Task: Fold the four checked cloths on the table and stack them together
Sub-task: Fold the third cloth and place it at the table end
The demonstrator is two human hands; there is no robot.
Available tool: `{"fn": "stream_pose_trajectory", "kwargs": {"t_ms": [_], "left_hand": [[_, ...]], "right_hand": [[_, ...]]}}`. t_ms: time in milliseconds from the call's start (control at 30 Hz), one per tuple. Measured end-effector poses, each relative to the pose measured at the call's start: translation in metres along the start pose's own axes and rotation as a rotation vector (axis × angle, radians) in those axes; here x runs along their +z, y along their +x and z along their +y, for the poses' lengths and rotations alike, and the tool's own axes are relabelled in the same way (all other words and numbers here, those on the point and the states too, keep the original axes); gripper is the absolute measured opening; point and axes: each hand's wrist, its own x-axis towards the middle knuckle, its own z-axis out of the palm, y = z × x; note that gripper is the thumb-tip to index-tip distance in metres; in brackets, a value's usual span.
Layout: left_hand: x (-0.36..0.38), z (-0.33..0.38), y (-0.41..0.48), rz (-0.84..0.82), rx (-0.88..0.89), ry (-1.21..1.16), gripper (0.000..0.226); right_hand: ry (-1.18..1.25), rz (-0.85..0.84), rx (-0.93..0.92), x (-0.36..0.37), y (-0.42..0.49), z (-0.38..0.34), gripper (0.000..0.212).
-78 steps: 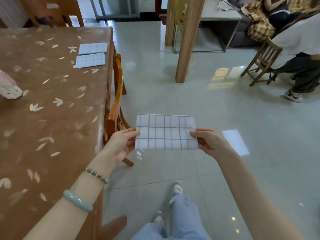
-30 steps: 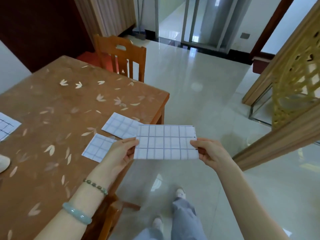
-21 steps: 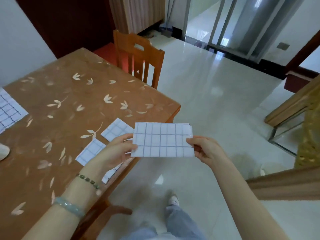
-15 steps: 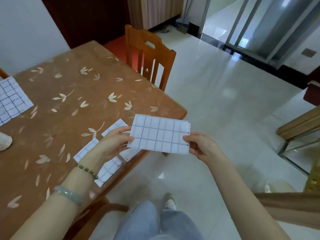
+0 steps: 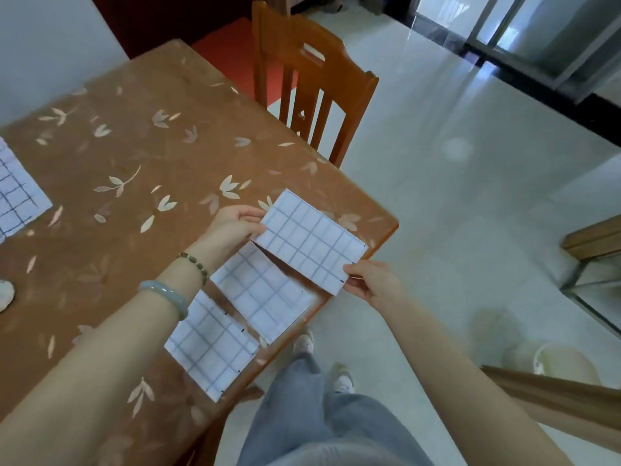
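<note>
I hold a folded white cloth with a blue check point(image 5: 311, 240) just above the table's near corner. My left hand point(image 5: 232, 227) pinches its far-left end and my right hand point(image 5: 371, 280) pinches its near-right corner. Beneath and beside it two more folded checked cloths lie flat on the table: one point(image 5: 263, 292) right under the held cloth, the other point(image 5: 211, 344) nearer me, partly under my left forearm. A fourth checked cloth point(image 5: 16, 193) lies at the table's far left, cut off by the frame.
The brown table point(image 5: 134, 156) has a leaf pattern and its edge runs diagonally past my legs. A wooden chair point(image 5: 312, 82) stands at the far side. A pale object point(image 5: 5, 294) sits at the left edge. Shiny tiled floor lies to the right.
I walked to the table's corner and brought the held cloth down over the two folded cloths lying there. Both hands keep the same pinch on it.
</note>
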Motion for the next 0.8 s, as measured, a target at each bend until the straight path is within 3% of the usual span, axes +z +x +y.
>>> {"fn": "stream_pose_trajectory", "kwargs": {"t_ms": [300,433,667,800], "left_hand": [[0.003,-0.028,0.072,-0.081,0.125,0.425,0.018],[0.003,-0.035,0.080,-0.091,0.140,0.480,0.017],[0.005,-0.045,0.085,-0.072,0.151,0.519,0.017],[0.004,-0.050,0.081,-0.027,0.168,0.476,0.028]], "right_hand": [[-0.122,0.217,0.088,0.032,0.042,0.019,0.020],[-0.245,0.274,0.046,0.036,0.043,0.019,0.039],[-0.430,0.313,0.032,0.038,0.039,0.021,0.021],[-0.490,0.338,-0.021,0.038,0.036,0.020,0.026]]}}
